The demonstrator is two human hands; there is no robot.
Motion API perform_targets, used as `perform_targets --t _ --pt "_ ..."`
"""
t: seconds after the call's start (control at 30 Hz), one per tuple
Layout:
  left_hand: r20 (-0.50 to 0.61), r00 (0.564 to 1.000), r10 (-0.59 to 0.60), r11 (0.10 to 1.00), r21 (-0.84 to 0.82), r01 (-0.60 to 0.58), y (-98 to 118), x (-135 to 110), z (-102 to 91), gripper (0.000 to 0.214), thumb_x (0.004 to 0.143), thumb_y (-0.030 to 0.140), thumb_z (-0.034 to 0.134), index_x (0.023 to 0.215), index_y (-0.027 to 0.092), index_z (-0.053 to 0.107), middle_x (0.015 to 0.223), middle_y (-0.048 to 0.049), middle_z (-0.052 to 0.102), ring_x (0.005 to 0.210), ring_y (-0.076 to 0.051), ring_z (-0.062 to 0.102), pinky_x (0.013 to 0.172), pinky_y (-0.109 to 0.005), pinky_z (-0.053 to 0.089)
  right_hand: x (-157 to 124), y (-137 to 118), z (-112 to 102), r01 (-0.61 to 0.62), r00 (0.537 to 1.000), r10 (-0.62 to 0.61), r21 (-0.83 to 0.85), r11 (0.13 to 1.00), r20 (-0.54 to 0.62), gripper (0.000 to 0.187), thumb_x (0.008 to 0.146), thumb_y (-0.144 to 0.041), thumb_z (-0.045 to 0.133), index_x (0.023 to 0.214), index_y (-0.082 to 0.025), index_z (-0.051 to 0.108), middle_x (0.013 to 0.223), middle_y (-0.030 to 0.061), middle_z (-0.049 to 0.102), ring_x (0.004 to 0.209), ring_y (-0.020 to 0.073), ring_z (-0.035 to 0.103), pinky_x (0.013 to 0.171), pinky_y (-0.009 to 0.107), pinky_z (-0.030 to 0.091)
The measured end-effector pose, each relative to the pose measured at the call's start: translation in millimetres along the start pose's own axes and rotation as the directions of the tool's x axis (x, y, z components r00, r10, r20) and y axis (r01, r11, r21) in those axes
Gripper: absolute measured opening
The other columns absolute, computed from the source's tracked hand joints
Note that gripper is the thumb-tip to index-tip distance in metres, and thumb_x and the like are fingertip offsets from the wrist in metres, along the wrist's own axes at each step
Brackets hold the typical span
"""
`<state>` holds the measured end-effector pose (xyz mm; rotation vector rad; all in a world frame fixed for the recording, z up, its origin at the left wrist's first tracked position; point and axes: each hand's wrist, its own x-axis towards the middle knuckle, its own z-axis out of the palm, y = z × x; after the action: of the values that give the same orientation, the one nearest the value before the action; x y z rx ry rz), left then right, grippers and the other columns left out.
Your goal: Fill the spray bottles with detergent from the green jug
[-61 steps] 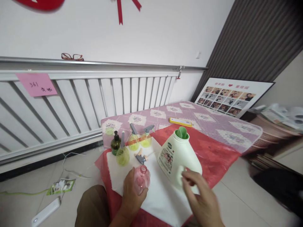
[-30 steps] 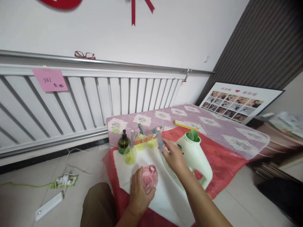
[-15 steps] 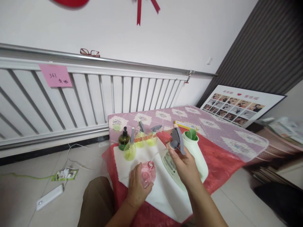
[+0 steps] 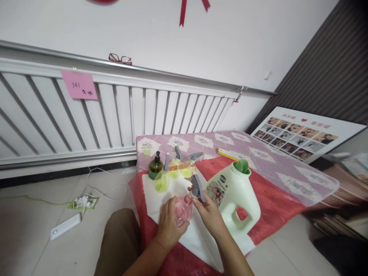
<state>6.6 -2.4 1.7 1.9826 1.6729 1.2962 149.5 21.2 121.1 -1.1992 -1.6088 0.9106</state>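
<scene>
Pink bottle (image 4: 183, 211): sitting over the white cloth (image 4: 204, 245), its open neck pointing towards the grey spray head (image 4: 197, 188); whether the two are touching is not showing clearly.
Left hand (image 4: 169, 222): wrapping round the bottle's side, thumb and fingers clamping it.
Right hand (image 4: 211, 215): gripping the spray head between thumb and fingers, holding it right at the bottle's neck.
Pale green jug (image 4: 234, 195): standing upright just to the right, a green cap (image 4: 240, 165) sitting in its mouth.
Yellow-green spray bottles (image 4: 161, 183): three are standing beyond the pink bottle, near the dark green pump bottle (image 4: 155, 167).
Red sheet (image 4: 277, 195): lying under the white cloth, partly covering the patterned bench (image 4: 313, 182).
Yellow case (image 4: 230, 155): lying behind the jug.
</scene>
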Motion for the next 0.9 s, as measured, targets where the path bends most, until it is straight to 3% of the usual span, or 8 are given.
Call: perform_targets --t 0.47,0.9 --pt "0.027 0.999 -0.026 0.997 -0.07 0.028 2.5 3.1 -3.0 0.087 0.061 0.02 0.068 0.139 0.018 0.03 0.134 -0.0148 0.052 0.124 -0.033 0.05 0.105 -0.057 0.04 -1.7 4.0 4.9 -0.042 0.991 0.042 -0.003 0.999 0.125 0.033 0.088 -0.043 0.059 0.116 -0.025 0.063 0.129 0.0104 0.064 0.117 0.0271 0.059 0.101 0.046 0.045" --pt "0.058 0.997 -0.043 0.993 -0.106 0.049 3.2 3.9 -7.5 0.086 0.061 0.021 0.071 0.138 0.018 0.033 0.135 -0.0134 0.052 0.124 -0.032 0.049 0.105 -0.056 0.04 4.0 -8.6 -3.6 0.008 0.978 0.038 -0.22 0.975 0.203 0.036 0.089 -0.043 0.058 0.117 -0.022 0.063 0.124 0.011 0.067 0.113 0.0271 0.062 0.1 0.044 0.045"
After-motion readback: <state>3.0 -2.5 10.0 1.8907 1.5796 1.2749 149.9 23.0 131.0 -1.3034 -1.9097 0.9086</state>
